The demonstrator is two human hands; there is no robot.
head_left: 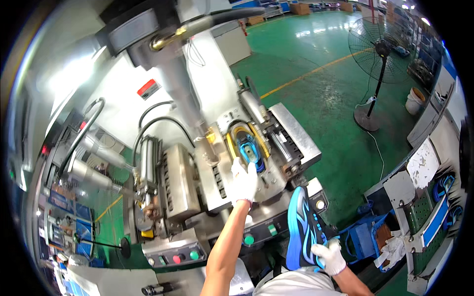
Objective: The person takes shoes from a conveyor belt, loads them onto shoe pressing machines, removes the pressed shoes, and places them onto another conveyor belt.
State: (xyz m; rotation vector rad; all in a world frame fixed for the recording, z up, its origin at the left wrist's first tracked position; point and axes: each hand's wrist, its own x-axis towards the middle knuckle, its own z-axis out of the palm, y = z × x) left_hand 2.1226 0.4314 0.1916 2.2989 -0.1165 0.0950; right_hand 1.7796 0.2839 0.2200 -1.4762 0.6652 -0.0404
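Note:
My left hand [244, 183], in a white glove, reaches forward to a metal press. Its fingers are stretched and apart at the near end of a blue and black shoe [249, 150]. That shoe sits in the press bay between yellow side pads [262, 140]; the hand seems to touch its near end, though the fingertips partly hide the contact. At my lower right, my right hand [330, 257], also gloved, is closed on a second shoe [302, 229], black with a blue sole. This one is tilted on its side, its sole turned left.
A thick press cylinder [180, 84] hangs over the machine, left of the bay. Green and red buttons [177, 258] line its front. To the right are a blue crate [363, 237], a rack [424, 222] with shoes and a standing fan [381, 49].

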